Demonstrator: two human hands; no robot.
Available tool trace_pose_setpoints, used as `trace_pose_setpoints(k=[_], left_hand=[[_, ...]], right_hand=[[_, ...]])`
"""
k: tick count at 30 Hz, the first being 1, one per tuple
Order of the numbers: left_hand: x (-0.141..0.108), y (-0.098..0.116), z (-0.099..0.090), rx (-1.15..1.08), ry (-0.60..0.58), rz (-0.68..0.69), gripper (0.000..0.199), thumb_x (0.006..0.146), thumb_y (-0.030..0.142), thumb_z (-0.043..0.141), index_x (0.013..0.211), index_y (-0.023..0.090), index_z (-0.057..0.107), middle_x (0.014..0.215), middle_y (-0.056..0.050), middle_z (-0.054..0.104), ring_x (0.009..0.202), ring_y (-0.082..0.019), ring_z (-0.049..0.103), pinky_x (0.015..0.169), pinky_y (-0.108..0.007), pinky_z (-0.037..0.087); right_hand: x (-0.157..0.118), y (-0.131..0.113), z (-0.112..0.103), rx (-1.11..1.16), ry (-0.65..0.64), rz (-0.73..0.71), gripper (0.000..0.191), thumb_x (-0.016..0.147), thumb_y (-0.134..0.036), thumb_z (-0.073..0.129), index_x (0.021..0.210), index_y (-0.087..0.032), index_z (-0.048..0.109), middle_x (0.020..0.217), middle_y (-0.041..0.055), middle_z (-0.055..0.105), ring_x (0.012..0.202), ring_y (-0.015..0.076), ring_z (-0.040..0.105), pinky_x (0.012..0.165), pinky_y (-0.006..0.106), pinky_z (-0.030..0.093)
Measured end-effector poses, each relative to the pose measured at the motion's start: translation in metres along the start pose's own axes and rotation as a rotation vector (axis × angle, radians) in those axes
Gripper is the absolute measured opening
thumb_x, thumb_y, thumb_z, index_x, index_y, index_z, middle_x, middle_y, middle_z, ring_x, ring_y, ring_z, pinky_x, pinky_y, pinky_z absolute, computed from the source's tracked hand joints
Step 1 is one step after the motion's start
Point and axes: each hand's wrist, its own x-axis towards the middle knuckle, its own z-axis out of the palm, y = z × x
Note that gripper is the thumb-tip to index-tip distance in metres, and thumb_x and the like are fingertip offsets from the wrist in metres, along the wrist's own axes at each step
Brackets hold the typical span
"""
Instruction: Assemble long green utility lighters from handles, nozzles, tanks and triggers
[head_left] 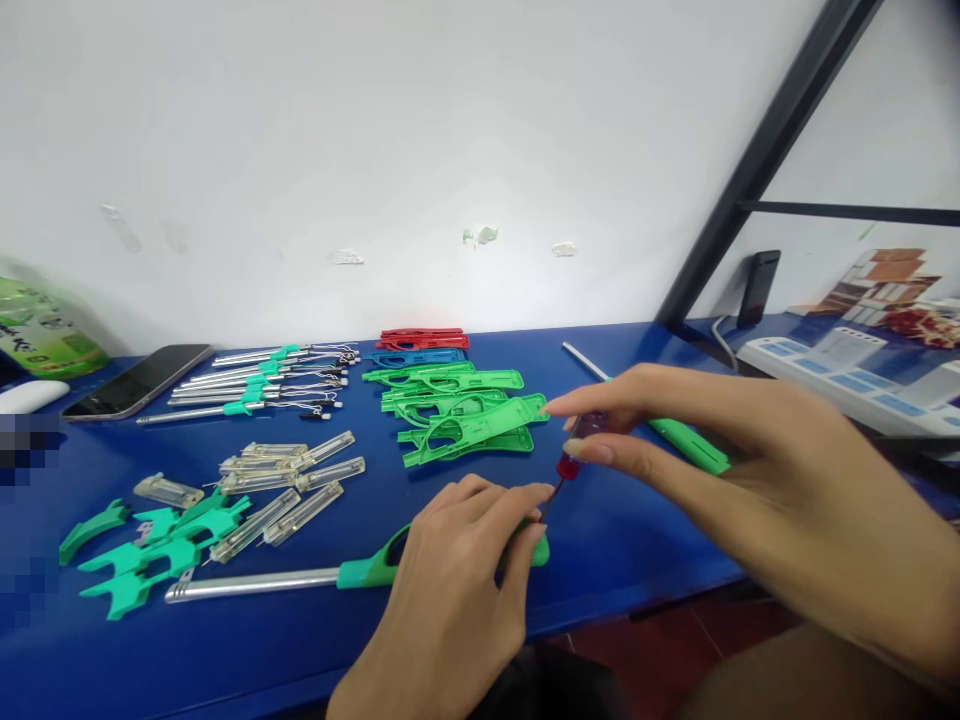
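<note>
A long-barrelled lighter with a green handle and metal tube lies on the table, its tube pointing left. My left hand is closed over the handle and hides much of it. Between the thumb and fingers of my right hand is a screwdriver with a reddish, see-through handle. Tilted, its thin shaft runs down to the right end of the lighter's handle, beside my left fingertips; the exact contact is hidden. Beyond my hands lie stacked green handle shells. Another green lighter lies partly behind my right hand.
Clear plastic fuel tanks and teal plastic parts are on the left. Behind them are several metal tubes with wires, a phone, and blue and red shells. A black frame rises at the right.
</note>
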Motion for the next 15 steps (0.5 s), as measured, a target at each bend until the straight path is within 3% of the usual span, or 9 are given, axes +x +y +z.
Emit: trace_pose_setpoints(k=[11,15], left_hand=[[0.0012,0.0062,-0.0041,0.013,0.003,-0.038,0.023,0.105,0.015,0.057,0.116,0.025,0.074,0.097,0.002,0.082,0.082,-0.021,0.074,0.079,-0.039,0.059],[-0.0042,0.0113,-0.0077,0.088,-0.053,-0.082,0.032,0.098,0.018,0.054,0.121,0.027,0.073,0.108,-0.002,0.082,0.098,-0.028,0.078,0.092,-0.052,0.063]], right_hand=[[0.0088,0.0072,0.0039,0.057,-0.04,0.019,0.005,0.099,-0.037,0.077,0.103,-0.037,0.081,0.091,-0.008,0.08,0.083,0.0148,0.076,0.077,0.026,0.059],[0.0072,0.0072,0.0015,0.056,-0.04,-0.001,0.005,0.1,-0.039,0.077,0.102,-0.036,0.081,0.093,-0.0084,0.081,0.083,0.0148,0.075,0.076,0.027,0.058]])
